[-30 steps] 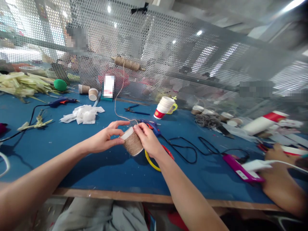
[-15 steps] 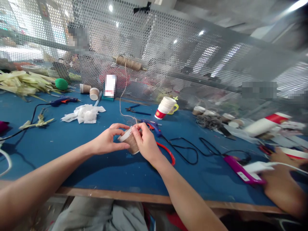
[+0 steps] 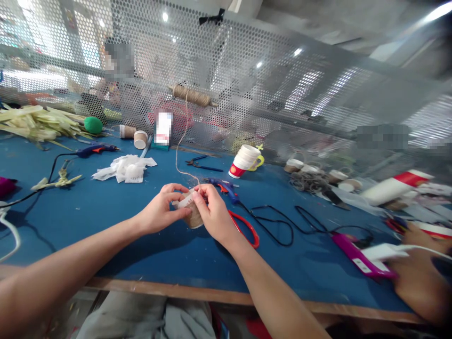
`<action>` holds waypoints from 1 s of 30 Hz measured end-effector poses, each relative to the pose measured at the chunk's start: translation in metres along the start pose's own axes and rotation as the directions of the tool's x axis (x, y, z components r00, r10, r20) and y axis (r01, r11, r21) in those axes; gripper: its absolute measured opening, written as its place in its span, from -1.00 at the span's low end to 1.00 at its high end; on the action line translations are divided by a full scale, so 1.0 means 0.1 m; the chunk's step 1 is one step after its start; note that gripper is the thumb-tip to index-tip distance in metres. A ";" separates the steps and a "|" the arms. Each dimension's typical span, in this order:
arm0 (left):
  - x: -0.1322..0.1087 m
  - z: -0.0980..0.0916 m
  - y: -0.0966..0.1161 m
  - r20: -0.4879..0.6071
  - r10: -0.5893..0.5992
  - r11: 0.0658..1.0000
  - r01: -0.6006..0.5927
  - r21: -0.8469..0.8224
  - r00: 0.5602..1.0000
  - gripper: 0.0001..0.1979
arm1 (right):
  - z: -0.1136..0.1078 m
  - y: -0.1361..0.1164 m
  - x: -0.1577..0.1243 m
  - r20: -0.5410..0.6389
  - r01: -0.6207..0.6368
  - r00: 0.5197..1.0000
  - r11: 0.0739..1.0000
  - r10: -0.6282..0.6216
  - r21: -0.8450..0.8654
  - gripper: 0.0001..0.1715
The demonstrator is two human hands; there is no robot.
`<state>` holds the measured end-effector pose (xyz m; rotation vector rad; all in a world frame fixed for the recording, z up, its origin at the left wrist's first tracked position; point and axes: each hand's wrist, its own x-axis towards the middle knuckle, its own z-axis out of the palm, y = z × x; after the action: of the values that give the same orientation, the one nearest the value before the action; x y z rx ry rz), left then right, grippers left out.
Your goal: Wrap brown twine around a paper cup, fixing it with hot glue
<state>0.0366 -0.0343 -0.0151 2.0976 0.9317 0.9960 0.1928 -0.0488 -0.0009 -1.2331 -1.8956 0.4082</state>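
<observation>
Both my hands hold a small paper cup wrapped in brown twine (image 3: 192, 213) just above the blue table (image 3: 106, 226). My left hand (image 3: 163, 211) grips its white rim from the left, fingers curled. My right hand (image 3: 211, 213) closes round the cup from the right and pinches the twine strand (image 3: 179, 150) against it. That strand runs up to a twine spool (image 3: 192, 95) on the mesh screen. Most of the cup is hidden by my fingers.
Red scissors (image 3: 247, 228) and a blue glue gun (image 3: 222, 186) with black cord lie right of my hands. White plastic scraps (image 3: 123, 168), pliers (image 3: 201, 164), a stack of cups (image 3: 245, 159) and another glue gun (image 3: 93, 149) lie farther back. Another person's hand (image 3: 416, 278) holds something white at right.
My hands have closed in tighter round the cup, which has turned and sunk deeper between my fingers. The view has drifted slightly.
</observation>
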 end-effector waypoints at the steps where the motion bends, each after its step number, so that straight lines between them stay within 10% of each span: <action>1: 0.00 0.00 -0.01 0.004 0.001 1.000 -0.001 -0.004 1.000 -0.85 | 0.00 0.00 0.00 0.010 -0.019 1.000 0.999 0.019 0.028 -0.82; 17: 0.00 -0.02 0.01 0.008 -0.038 0.993 0.038 -0.108 0.999 -0.84 | 0.01 -0.02 0.01 0.039 -0.151 0.988 0.976 0.146 0.158 -0.79; 30: 0.01 -0.04 0.02 0.042 -0.031 0.982 0.038 -0.184 0.999 -0.82 | 0.06 0.05 -0.02 -0.014 0.041 0.999 0.999 -0.041 -0.007 -0.85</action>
<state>0.0346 -0.0344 -0.0112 1.9329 0.8204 0.9819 0.1916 -0.0475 -0.0087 -1.1963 -1.9082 0.3703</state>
